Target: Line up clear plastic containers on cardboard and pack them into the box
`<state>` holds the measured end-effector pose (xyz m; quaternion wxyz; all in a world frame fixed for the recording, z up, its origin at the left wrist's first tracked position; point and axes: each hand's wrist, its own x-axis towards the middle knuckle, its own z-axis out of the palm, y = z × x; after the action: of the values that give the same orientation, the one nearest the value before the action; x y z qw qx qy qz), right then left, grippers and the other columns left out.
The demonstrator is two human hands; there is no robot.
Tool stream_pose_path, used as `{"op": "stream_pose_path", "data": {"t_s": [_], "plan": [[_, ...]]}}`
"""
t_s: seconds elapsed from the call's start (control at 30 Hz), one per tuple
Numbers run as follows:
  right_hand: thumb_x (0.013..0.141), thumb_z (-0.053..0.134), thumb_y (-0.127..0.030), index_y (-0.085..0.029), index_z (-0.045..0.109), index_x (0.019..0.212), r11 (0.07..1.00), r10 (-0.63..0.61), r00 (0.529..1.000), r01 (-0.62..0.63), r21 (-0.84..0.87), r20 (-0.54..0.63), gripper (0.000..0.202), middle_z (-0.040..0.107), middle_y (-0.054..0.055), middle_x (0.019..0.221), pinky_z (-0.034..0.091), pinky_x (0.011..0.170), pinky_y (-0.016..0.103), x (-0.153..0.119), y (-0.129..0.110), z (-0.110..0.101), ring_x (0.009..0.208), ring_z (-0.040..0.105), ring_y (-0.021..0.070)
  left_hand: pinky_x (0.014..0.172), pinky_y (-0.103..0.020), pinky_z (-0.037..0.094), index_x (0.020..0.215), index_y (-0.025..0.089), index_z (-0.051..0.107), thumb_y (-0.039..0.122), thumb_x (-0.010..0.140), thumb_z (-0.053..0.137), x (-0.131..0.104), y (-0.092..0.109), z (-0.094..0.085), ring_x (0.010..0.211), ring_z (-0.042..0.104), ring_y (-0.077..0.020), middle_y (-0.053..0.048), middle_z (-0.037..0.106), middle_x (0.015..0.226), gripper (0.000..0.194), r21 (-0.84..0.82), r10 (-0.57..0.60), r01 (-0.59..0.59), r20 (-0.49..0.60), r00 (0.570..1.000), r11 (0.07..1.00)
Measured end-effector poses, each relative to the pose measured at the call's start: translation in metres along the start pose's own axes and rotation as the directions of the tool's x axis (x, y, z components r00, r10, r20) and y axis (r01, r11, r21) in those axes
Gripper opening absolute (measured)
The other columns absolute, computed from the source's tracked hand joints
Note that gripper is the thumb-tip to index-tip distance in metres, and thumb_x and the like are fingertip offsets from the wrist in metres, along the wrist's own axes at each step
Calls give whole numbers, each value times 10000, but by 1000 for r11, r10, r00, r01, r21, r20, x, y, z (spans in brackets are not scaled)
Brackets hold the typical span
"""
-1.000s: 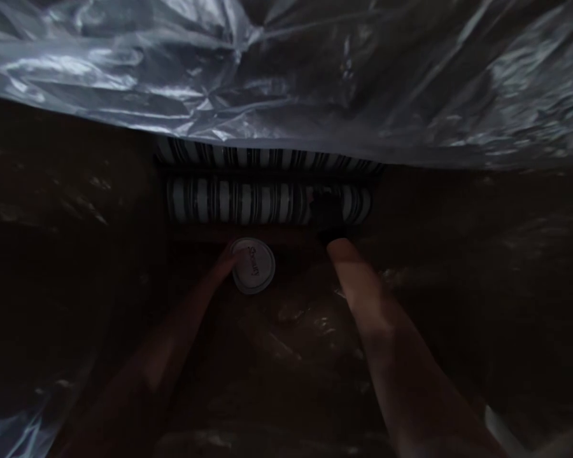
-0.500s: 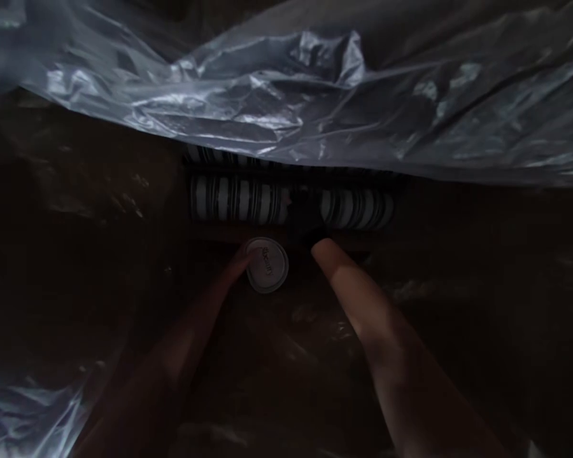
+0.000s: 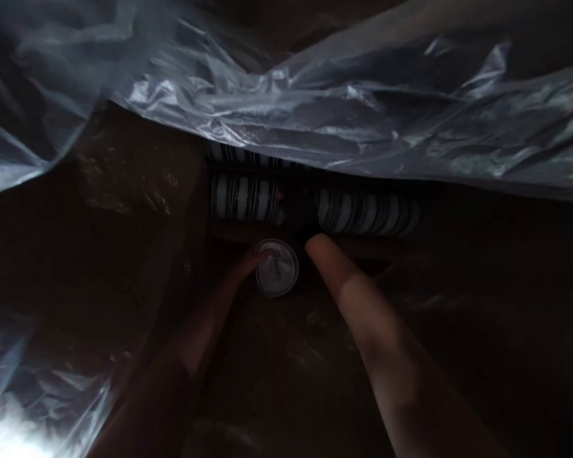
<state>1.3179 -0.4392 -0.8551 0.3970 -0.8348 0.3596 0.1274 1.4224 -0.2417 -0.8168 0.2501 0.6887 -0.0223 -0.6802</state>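
Note:
My left hand (image 3: 249, 261) grips a round lidded tub (image 3: 277, 275), its thumb lying over the pale lid, which bears dark lettering. The other fingers are out of sight in the dark. Just above and to the right, my right hand (image 3: 298, 210), in a dark glove, is at a row of round tubs (image 3: 348, 212) lying on their sides, packed face to face. It covers part of the row's middle. Its fingers blend into the shadow, so what they hold cannot be made out.
A second row of similar tubs (image 3: 241, 154) shows behind the first, partly under a clear plastic sheet (image 3: 286, 117) that hangs across the top. More crumpled plastic (image 3: 52, 407) lies at lower left. Brown, dimly lit walls (image 3: 138, 165) surround the rows.
The view has shifted, so the rows and the lidded tub sit further right. Along the front row, my right hand has moved left. My left hand still has the tub.

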Motion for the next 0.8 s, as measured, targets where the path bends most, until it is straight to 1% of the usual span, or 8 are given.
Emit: {"op": "stream_pose_path", "data": {"t_s": [0.1,0.3,0.43,0.53,0.57,0.63,0.7,0.8], "plan": [[1031,415,-250,-245,454,1505,985,-154,987,157,-79,38,476,443,138,1535,273,1167,590,14,-34,6,1407,399,338,1068,-466,459,1206,183,664,588,658,795,0,2,-1,1186,623,-317,-113,707,1227,694,-23,-38,38,32,999,999],[989,469,-210,-277,461,1500,983,-129,987,139,-118,91,516,412,128,1566,305,1115,660,26,-52,3,1411,381,381,1099,-472,451,1210,211,680,630,618,812,0,1,-2,1224,614,-335,-95,712,1248,738,-29,-74,76,50,996,997],[976,482,-227,-221,542,1436,981,-181,979,186,-49,94,464,473,140,1520,339,1086,640,6,-59,-2,1364,422,403,1134,-487,418,1230,196,664,602,600,832,-2,4,-9,1289,570,-353,-111,682,1306,767,-30,-80,81,31,996,996],[896,591,-206,-161,542,1426,970,-210,975,200,136,70,535,469,165,1518,326,1140,581,-29,-61,4,1383,414,370,1155,-476,402,1242,217,664,571,638,824,-6,8,-14,1326,547,-342,-94,669,1332,719,-113,-41,43,16,999,993],[866,625,-214,-143,516,1445,963,-163,986,150,223,43,593,468,172,1516,320,1163,554,-44,-60,7,1399,405,352,1157,-469,404,1240,225,668,580,661,808,-9,9,-15,1329,547,-335,-86,671,1330,694,-151,-27,29,19,999,988],[837,655,-243,-134,471,1472,900,56,998,-64,432,32,670,510,167,1477,338,1180,501,-77,-52,11,1389,438,309,1148,-466,418,1251,233,664,607,706,771,-14,11,-12,1317,561,-325,-76,676,1326,670,-224,-13,20,33,999,974],[847,654,-291,-161,492,1446,741,243,955,-295,603,170,634,607,134,1373,434,1117,461,-111,-37,10,1278,556,273,1134,-472,433,1287,231,641,615,730,758,-19,11,-2,1301,575,-322,-77,671,1338,687,-266,-15,29,58,998,964],[885,620,-342,-205,591,1334,591,281,878,-476,651,387,470,723,79,1173,550,956,421,-158,-2,-5,1078,671,242,1136,-471,422,1291,238,649,625,732,757,-22,7,23,1306,569,-326,-81,669,1342,688,-201,-28,61,163,986,978]]}}
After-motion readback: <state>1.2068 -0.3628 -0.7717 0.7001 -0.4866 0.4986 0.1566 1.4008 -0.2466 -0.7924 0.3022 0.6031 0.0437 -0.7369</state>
